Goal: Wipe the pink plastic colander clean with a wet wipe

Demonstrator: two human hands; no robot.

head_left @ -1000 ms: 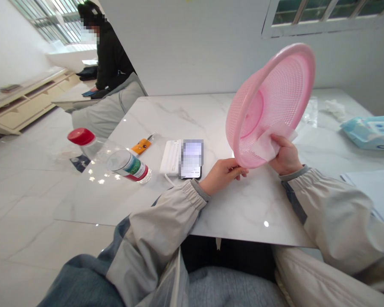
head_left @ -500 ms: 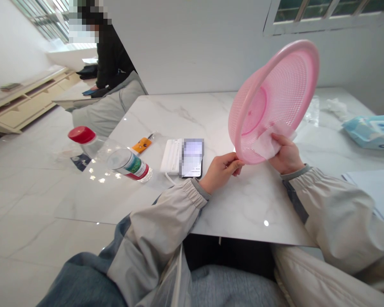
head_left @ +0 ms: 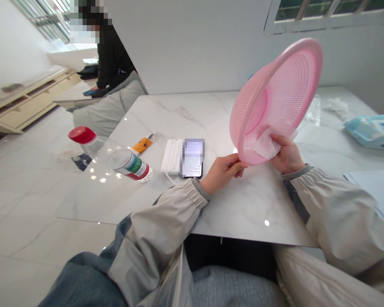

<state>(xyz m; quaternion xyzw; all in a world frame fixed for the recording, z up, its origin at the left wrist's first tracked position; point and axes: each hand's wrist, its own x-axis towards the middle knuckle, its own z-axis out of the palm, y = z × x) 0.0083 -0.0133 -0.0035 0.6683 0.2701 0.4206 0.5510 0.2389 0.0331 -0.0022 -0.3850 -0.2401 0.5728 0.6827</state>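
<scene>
A pink mesh basket (head_left: 288, 81) is tilted up on its side above the white marbled table (head_left: 179, 108), its inside turned toward the right. My left hand (head_left: 224, 171) pinches the lower rim between thumb and fingers. In my right hand (head_left: 287, 155) is a white wipe (head_left: 269, 143), pressed against the inner side of the basket near its lower rim. The fingertips of my right hand are partly hidden by the wipe.
Left of my hands are a phone (head_left: 192, 157), a white power bank (head_left: 170, 157), an orange item (head_left: 142, 145) and a red-capped bottle (head_left: 136, 166). A blue wipes pack (head_left: 373, 131), crumpled tissue (head_left: 338, 107) and papers (head_left: 376, 187) lie right. A person (head_left: 112, 51) sits far left.
The basket has turned slightly, its upper rim shifting a little to the right and up. A small blue thing now shows behind it. Both hands keep their holds.
</scene>
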